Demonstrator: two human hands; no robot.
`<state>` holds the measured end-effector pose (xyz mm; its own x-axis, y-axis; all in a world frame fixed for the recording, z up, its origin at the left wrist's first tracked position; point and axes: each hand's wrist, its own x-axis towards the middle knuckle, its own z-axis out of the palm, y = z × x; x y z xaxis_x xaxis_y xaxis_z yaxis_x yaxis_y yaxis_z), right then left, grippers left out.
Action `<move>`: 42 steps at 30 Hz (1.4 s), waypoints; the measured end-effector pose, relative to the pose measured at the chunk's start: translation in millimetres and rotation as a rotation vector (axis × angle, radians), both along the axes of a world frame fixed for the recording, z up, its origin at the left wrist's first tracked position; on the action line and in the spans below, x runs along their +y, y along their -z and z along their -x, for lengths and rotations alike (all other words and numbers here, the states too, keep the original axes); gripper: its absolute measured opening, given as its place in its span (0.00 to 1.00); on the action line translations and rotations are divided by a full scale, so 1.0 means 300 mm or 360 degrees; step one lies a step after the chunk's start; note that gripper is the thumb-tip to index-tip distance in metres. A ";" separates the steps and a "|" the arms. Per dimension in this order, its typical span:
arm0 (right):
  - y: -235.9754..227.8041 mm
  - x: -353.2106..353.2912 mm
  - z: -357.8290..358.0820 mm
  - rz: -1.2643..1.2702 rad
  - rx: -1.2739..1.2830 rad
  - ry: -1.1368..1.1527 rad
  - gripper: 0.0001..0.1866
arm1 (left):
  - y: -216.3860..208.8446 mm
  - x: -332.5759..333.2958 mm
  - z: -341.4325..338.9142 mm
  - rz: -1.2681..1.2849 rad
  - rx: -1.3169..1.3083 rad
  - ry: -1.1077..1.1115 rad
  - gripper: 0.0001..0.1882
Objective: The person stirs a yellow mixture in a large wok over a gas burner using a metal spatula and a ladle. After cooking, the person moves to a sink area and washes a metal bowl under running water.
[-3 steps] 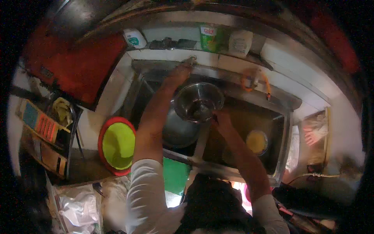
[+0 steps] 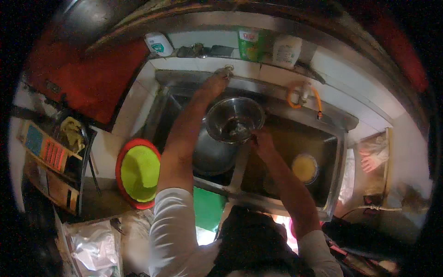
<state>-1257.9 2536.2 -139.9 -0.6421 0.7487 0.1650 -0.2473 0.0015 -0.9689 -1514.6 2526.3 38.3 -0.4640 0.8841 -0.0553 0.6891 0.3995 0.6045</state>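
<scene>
With my left arm stretched to the back wall, my left hand (image 2: 217,83) is closed around a metal tap (image 2: 228,69) there. My right hand (image 2: 263,142) grips the right rim of a shiny steel bowl (image 2: 224,131). The bowl is above the divider of a two-basin steel sink (image 2: 237,173), under the tap. Something pale shows at its bottom, perhaps water or glare. Beneath it, in the left basin, stands a larger metal bowl (image 2: 212,157), partly hidden. A round yellow thing (image 2: 304,167) with a pale rim lies in the right basin.
An orange hose (image 2: 318,99) hangs from a second tap. On the back ledge stand a white bottle (image 2: 159,45), a green packet (image 2: 249,45) and a pale container (image 2: 286,50). A red-rimmed lime-green basin (image 2: 138,173) is left of the sink; pink gloves (image 2: 371,157) hang right.
</scene>
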 end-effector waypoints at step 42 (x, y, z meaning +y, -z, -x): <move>-0.258 -0.196 -0.313 0.1062 -0.0041 0.0794 0.12 | 0.336 0.056 -0.572 -0.0299 0.0846 0.1364 0.15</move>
<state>-1163.9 2477.3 -62.5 -0.2066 0.8816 -0.4244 -0.3474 -0.4716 -0.8105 -1343.1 2543.2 -62.5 0.4033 0.9032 0.1469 0.8955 -0.4226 0.1397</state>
